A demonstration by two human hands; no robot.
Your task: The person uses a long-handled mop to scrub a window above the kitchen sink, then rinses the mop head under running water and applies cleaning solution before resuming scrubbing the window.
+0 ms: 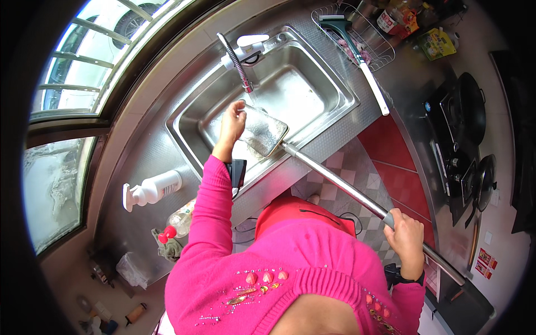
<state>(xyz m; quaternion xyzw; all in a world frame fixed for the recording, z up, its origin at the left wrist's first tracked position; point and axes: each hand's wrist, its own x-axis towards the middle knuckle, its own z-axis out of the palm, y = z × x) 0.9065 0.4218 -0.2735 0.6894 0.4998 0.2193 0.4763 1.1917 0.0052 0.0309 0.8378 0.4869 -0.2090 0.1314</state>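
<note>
My right hand [404, 234] is wrapped around the long metal pole [343, 178], below a grey collar. The pole slants up to the sink, where its flat rectangular head [264, 130], with a greyish wet-looking surface and a dark rim, lies over the basin. My left hand [233, 121] is at the head's upper left edge, fingers bent; whether it grips the edge is unclear. Water runs from the flexible faucet spout [240, 67] just above the head. The stainless steel sink [301, 88] lies under all this.
A white spray bottle [161, 187] lies on the counter at left, near a clear bottle with a red cap [178, 226]. At upper right, a squeegee [356, 54] rests across a wire basket [387, 46]. A black wok [469, 109] and a lidded pan [485, 180] occupy the stove side.
</note>
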